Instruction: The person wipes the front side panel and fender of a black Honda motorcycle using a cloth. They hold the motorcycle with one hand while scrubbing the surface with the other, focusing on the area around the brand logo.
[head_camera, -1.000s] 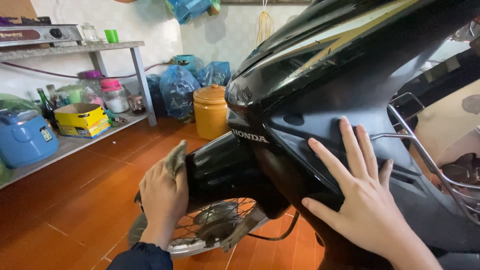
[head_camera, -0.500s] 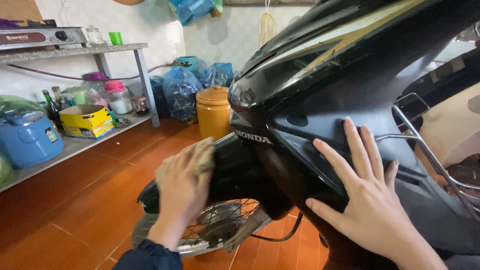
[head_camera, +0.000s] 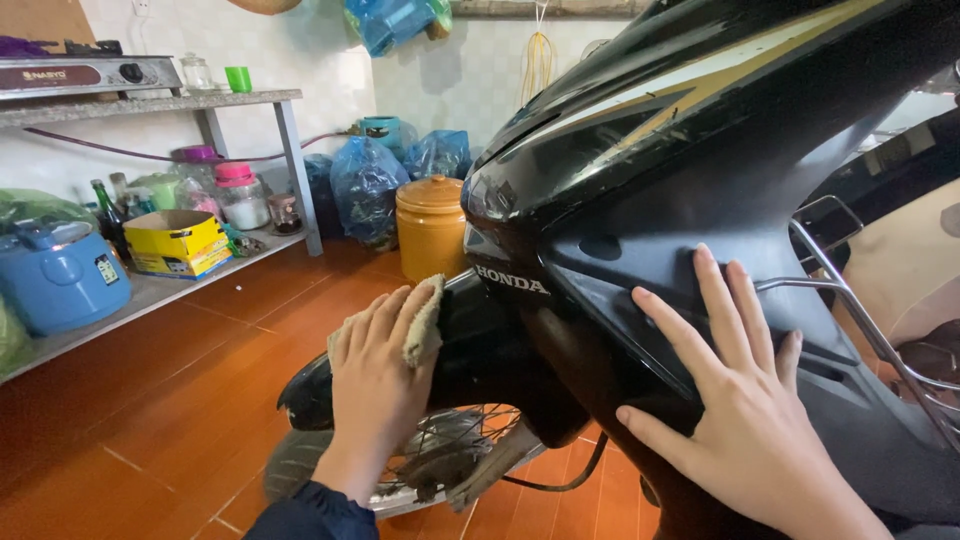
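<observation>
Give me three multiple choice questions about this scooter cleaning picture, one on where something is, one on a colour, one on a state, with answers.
1. Where is the rag?
A. On the floor
B. Under the left hand, on the front fender
C. On the shelf

2. What colour is the lidded jar behind the scooter?
A. Orange-yellow
B. White
C. Green

3. How is the right hand?
A. In a fist
B. Gripping the wire rack
C. Flat, fingers spread, on the black panel

Answers: 1 B, the rag sticks out beneath the fingers against the fender. 2 A, the jar is orange-yellow. 3 C, the palm lies open on the panel.
</observation>
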